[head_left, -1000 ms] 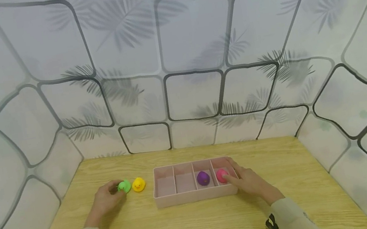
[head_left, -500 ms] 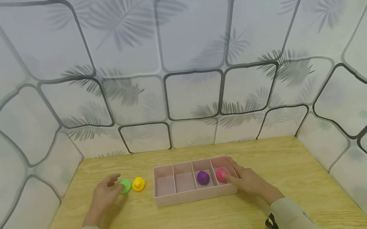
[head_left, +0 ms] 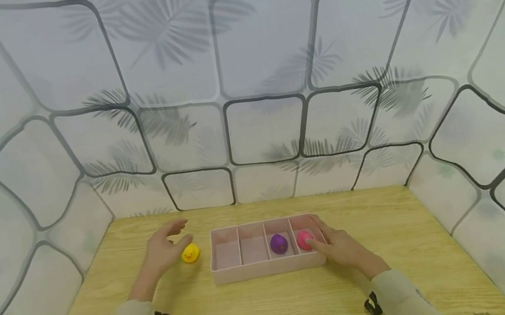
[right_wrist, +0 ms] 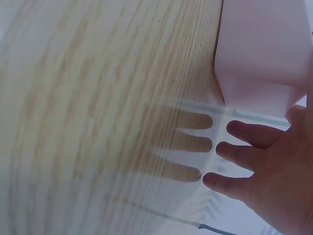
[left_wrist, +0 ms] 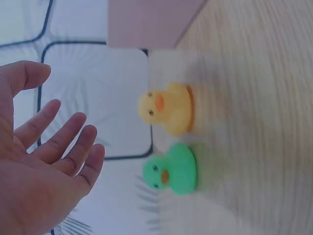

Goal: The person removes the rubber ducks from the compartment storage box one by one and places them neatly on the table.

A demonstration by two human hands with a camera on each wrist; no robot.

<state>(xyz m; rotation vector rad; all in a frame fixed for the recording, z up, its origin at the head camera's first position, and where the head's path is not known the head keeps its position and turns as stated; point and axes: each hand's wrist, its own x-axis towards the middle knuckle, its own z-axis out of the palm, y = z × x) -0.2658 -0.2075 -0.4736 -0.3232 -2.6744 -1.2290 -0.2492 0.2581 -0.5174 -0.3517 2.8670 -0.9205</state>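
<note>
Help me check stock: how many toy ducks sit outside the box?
2: the yellow duck left of the box; the green duck beside it, hidden from the head view by the left hand.

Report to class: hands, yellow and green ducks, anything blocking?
Left hand open, empty. Right hand touches end of pink box. Green duck beside yellow duck on table. Left hand blocks head view of green duck.

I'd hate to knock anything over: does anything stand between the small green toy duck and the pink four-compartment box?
Yes: in the left wrist view, the small yellow toy duck stands between the green duck and the pink box. The left hand hides the green duck in the head view.
</note>
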